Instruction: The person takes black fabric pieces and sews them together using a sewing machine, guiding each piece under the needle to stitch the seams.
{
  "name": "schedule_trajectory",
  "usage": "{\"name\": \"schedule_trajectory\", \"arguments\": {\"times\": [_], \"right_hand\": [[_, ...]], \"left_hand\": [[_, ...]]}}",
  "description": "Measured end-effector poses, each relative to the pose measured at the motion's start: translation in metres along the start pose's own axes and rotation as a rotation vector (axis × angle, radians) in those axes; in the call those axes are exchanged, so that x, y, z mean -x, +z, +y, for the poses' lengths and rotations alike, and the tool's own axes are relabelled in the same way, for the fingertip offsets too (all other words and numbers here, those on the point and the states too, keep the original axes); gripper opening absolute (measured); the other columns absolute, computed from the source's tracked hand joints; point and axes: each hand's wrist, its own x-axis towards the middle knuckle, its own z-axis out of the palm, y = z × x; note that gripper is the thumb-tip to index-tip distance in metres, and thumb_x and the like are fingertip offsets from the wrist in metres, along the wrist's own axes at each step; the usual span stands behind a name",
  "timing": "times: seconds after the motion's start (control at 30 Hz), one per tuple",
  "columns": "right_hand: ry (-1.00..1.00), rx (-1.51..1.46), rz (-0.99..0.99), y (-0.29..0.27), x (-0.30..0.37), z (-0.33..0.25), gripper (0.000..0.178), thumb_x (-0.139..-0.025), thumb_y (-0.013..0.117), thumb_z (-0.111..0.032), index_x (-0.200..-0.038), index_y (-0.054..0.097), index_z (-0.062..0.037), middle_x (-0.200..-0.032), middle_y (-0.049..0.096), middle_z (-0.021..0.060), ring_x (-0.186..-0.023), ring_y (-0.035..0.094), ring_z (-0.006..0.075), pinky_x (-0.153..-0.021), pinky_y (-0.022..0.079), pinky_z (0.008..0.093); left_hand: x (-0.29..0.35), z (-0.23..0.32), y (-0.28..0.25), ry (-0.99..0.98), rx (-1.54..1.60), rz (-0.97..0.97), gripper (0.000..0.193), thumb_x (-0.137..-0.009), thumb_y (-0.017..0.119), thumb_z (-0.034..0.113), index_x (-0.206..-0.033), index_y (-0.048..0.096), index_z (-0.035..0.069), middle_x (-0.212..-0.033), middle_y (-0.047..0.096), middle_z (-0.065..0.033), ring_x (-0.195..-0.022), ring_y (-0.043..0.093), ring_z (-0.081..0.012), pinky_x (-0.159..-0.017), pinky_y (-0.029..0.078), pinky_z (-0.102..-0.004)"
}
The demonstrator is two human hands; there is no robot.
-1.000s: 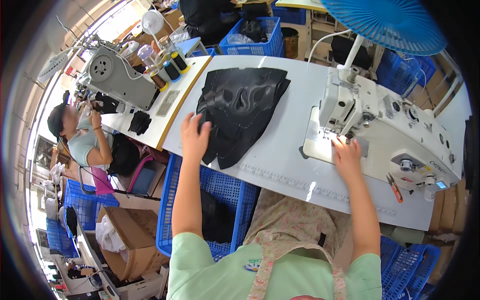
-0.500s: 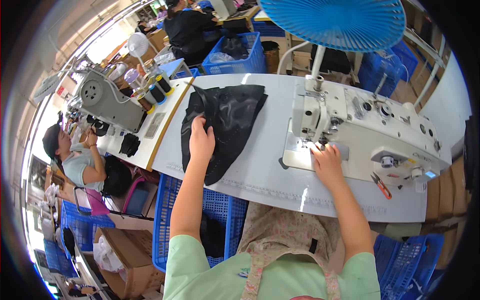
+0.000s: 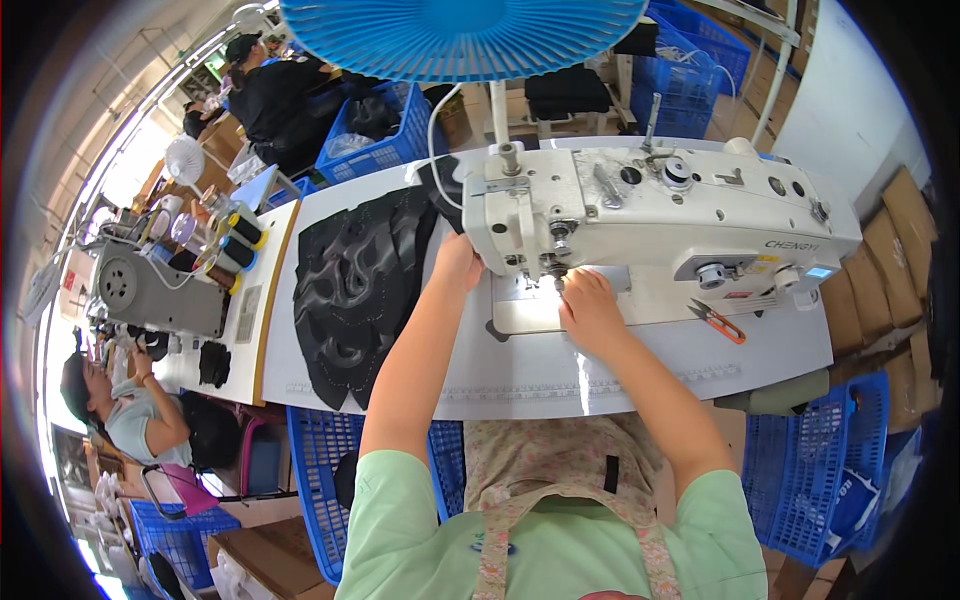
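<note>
A white sewing machine [image 3: 640, 215] stands on the pale table, its needle area lit. At its needle and presser foot is my right hand [image 3: 592, 308], fingers bent and pressed together; whatever they pinch is too small to make out. My left hand [image 3: 457, 262] reaches up beside the left end of the machine head, its fingertips partly hidden there. Black, shiny, leather-like pieces [image 3: 360, 280] with stitched or punched lines lie spread left of my left forearm. A narrower black part [image 3: 440, 180] reaches up behind my left hand.
Orange-handled thread snips [image 3: 718, 322] lie on the table right of the needle. A blue fan guard [image 3: 460, 35] overhangs the far side. Thread spools [image 3: 238, 245] and another machine [image 3: 160, 290] stand left, with a seated person [image 3: 130, 400]. A blue basket [image 3: 315, 480] sits below the table edge.
My left hand has moved off the black pieces, rightward to the machine head. The pieces now lie flatter and wider. My right hand stays by the needle; the view has shifted right.
</note>
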Motion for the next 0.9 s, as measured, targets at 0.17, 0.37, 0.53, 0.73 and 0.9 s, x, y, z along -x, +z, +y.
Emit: {"name": "schedule_trajectory", "arguments": {"times": [0.17, 0.37, 0.53, 0.73, 0.9], "right_hand": [[0.127, -0.071, -0.053, -0.006, -0.002, 0.005, 0.022, -0.075, 0.063, -0.010, -0.094, 0.057, -0.0007, -0.108, 0.056, 0.0189, -0.102, 0.053, 0.0344, -0.093, 0.039, 0.0479], [0.237, 0.070, -0.218, -0.010, -0.036, 0.012, 0.024, -0.079, 0.062, -0.020, -0.065, 0.062, -0.0010, -0.073, 0.063, 0.0176, -0.078, 0.061, 0.0364, -0.077, 0.046, 0.0473], [0.343, 0.097, -0.393, -0.013, -0.044, 0.010, 0.015, -0.079, 0.060, -0.018, -0.073, 0.066, -0.0054, -0.081, 0.065, 0.0122, -0.092, 0.060, 0.0330, -0.083, 0.042, 0.0495], [0.092, 0.042, -0.162, -0.019, -0.020, 0.003, 0.007, -0.077, 0.064, -0.012, -0.080, 0.069, -0.0092, -0.090, 0.065, 0.0057, -0.094, 0.060, 0.0266, -0.086, 0.043, 0.0458], [-0.030, -0.123, 0.015, -0.017, -0.011, 0.001, 0.011, -0.073, 0.066, -0.006, -0.083, 0.068, -0.0104, -0.087, 0.062, 0.0024, -0.091, 0.059, 0.0252, -0.093, 0.044, 0.0433]], "left_hand": [[0.023, -0.003, 0.043, -0.021, 0.002, -0.055, 0.034, -0.095, 0.056, 0.019, -0.125, 0.055, 0.004, -0.108, 0.066, -0.0095, -0.093, 0.066, -0.0208, -0.072, 0.054, -0.0371], [0.009, -0.016, 0.037, 0.248, -0.365, -0.054, 0.044, -0.088, 0.064, 0.028, -0.123, 0.057, 0.002, -0.106, 0.065, -0.0084, -0.096, 0.063, -0.0197, -0.078, 0.052, -0.0357], [-0.012, -0.032, -0.005, 0.597, -1.009, -0.047, 0.039, -0.084, 0.065, 0.025, -0.116, 0.062, 0.003, -0.108, 0.066, -0.0128, -0.095, 0.064, -0.0270, -0.081, 0.050, -0.0383], [0.027, -0.020, -0.009, 0.449, -1.377, -0.054, 0.033, -0.072, 0.072, 0.024, -0.102, 0.070, 0.008, -0.108, 0.064, -0.0114, -0.103, 0.056, -0.0343, -0.094, 0.042, -0.0432], [0.055, -0.025, -0.008, 0.420, -1.424, -0.016, 0.033, -0.068, 0.076, 0.025, -0.096, 0.073, 0.008, -0.109, 0.060, -0.0103, -0.122, 0.043, -0.0357, -0.098, 0.038, -0.0462]]}}
